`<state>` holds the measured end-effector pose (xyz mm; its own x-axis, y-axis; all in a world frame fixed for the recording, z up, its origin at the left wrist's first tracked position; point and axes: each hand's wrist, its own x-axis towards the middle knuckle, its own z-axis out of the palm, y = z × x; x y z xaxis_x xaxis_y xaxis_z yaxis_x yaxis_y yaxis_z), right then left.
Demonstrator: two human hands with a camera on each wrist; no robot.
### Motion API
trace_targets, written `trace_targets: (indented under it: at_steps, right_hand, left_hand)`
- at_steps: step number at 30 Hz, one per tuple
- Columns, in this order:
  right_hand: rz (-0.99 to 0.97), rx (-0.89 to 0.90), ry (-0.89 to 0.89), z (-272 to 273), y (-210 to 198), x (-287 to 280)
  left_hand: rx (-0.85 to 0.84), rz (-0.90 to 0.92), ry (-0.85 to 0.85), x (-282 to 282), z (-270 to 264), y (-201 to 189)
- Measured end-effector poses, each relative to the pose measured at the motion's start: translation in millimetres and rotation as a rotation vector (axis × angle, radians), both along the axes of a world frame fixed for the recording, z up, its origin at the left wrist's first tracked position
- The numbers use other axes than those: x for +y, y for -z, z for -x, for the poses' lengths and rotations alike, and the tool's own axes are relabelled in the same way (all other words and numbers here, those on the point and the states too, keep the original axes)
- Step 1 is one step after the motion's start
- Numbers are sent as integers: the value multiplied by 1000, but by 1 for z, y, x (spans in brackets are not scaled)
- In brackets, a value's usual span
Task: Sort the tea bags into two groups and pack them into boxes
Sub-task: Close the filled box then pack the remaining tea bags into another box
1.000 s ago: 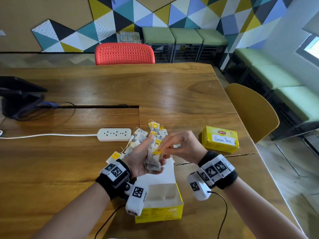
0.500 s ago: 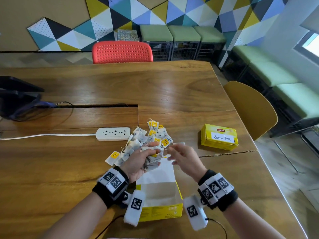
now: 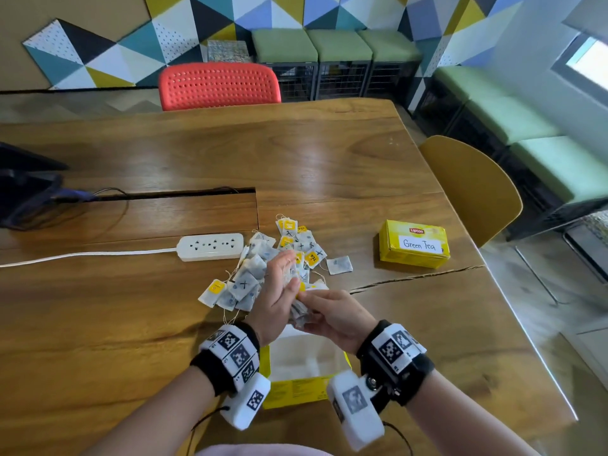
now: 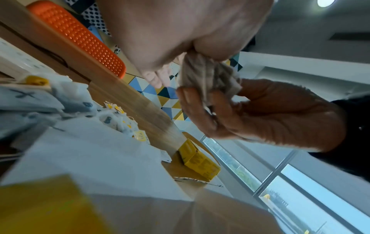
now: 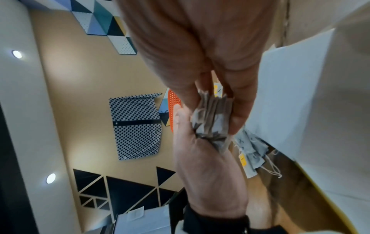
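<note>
Both hands pinch one bundle of tea bags (image 3: 298, 315) above the open box (image 3: 304, 373): left hand (image 3: 274, 299) fingers straight, right hand (image 3: 332, 315) curled round it; trailing strings below the fingers could snag the pile (image 3: 263, 268) and drag bags along

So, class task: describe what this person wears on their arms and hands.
Both forearms are bare, no sleeves or gloves. The left hand and right hand each have a black wristband carrying white blocks printed with black square markers, plus a white camera pod below. Thin black cables trail from the pods.
</note>
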<state>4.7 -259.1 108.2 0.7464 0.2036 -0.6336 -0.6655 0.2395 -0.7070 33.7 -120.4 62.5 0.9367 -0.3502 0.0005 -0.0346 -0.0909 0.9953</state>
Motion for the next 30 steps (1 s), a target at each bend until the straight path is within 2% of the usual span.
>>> trace_targets:
  at_steps: [4, 6, 8, 10, 13, 16, 21, 23, 27, 30]
  right_hand:
    - [108, 31, 5, 24, 18, -9]
    - [221, -7, 7, 40, 28, -15]
    - [466, -120, -70, 57, 36, -18]
    - [749, -221, -195, 71, 41, -20]
    - [968, -317, -288, 84, 47, -18]
    - [1095, -346, -378, 89, 59, -15]
    - [1229, -366, -351, 94, 71, -17]
    - [1270, -348, -392, 96, 75, -18]
    - [1360, -228, -554, 97, 77, -20]
    - [1374, -181, -589, 95, 78, -23]
  left_hand:
    - [44, -200, 200, 19, 7, 7]
    - [10, -349, 189, 29, 12, 9]
    - [-65, -653, 91, 40, 17, 7]
    - [12, -948, 25, 47, 23, 3]
    - [137, -1149, 113, 46, 35, 2]
    - [158, -1137, 144, 41, 40, 6]
    - [287, -773, 109, 34, 48, 19]
    - [292, -675, 119, 33, 51, 22]
    - [234, -684, 141, 35, 53, 22]
    - [223, -707, 136, 35, 55, 22]
